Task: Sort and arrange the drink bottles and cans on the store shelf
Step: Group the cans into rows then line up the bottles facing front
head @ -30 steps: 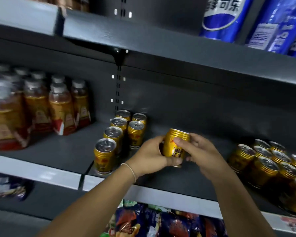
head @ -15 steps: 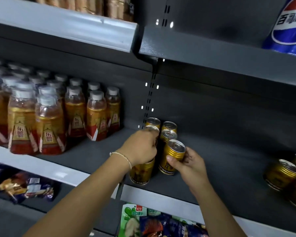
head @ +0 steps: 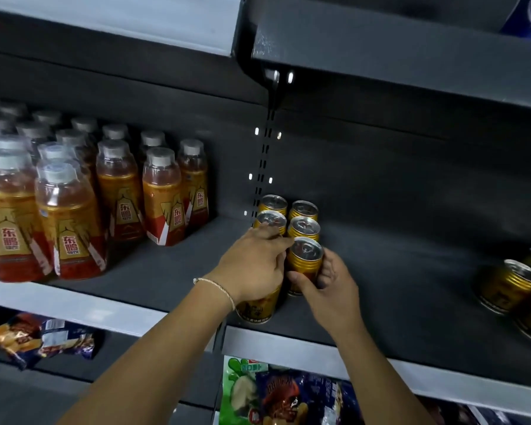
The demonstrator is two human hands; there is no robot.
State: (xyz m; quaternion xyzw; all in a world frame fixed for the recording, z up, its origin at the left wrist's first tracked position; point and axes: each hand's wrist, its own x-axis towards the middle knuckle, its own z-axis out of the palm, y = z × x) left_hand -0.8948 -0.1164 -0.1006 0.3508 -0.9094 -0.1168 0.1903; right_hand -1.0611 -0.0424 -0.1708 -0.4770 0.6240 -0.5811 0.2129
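The dark grey shelf [head: 172,280] is running across in front of me, with another board hanging overhead. On its left, a big block of orange drink bottles [head: 71,210] with white caps is standing in rows, well apart from my hands. Far to the right, a blurred cluster of cans [head: 512,283] is sitting near the edge of view. Below, snack packets [head: 288,394] are lying on the lower level. In the middle, against the back wall, a double row of cans [head: 304,228] is standing upright, just beyond my fingers.

My left hand [head: 255,265] is lying palm down over the top of the near can [head: 258,305] at the front of the left row, hiding its lid. The fingers are bending over it and reaching toward the right row; I cannot tell whether they are actually gripping.

My right hand [head: 325,283] is clamping the gold can [head: 306,259], thumb across its near side and fingers wrapping round the right side. It is standing upright at the front of the right row, touching the can behind.

Both forearms are stretching up from below, and a thin bracelet [head: 215,285] is circling my left wrist.
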